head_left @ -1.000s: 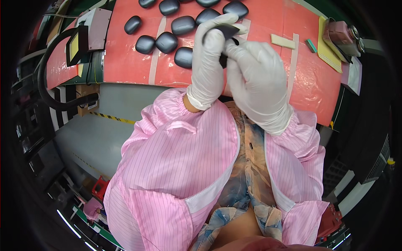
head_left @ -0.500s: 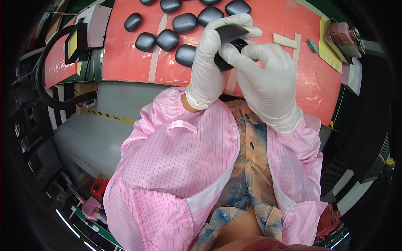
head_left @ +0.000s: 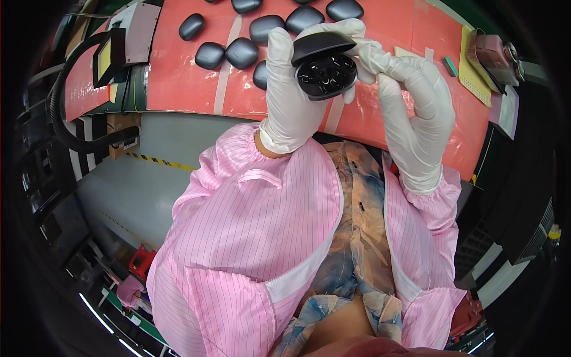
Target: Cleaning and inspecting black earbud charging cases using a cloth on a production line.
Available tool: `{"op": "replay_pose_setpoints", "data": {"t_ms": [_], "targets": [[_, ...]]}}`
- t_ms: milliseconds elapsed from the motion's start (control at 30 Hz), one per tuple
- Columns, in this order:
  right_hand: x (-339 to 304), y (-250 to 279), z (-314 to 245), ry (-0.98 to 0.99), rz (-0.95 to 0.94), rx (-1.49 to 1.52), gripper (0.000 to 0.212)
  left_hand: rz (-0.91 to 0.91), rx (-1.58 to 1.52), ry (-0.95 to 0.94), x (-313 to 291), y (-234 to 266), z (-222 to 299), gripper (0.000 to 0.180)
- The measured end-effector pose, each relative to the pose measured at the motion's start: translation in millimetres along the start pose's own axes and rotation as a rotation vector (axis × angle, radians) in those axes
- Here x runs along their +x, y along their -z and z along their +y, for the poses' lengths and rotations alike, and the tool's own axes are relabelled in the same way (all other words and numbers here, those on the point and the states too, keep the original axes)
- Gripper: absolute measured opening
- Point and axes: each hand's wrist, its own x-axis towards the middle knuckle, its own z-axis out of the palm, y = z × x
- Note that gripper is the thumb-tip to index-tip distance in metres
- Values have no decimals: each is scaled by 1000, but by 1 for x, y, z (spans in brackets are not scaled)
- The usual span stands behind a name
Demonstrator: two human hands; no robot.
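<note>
2 hands [head_left: 357,89] hold open dark case [head_left: 326,66], hollow facing camera, lid uppermost.

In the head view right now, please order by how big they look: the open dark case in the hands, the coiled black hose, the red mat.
1. red mat
2. black hose
3. open dark case, though nearness to the camera enlarges it

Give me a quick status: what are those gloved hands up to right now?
Left hand and right hand both gripping one dark case, lid open. More closed cases lie on the orange mat. Nothing in the way.
</note>
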Motion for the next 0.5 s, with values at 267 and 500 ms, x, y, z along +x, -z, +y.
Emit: {"op": "replay_pose_setpoints", "data": {"t_ms": [267, 500], "targets": [[7, -14, -14, 90, -87, -303, 21, 259, 698, -252, 1, 6, -15, 74], [9, 3, -22, -116, -334, 432, 15, 184, 645, -174, -2, 6, -5, 83]]}}
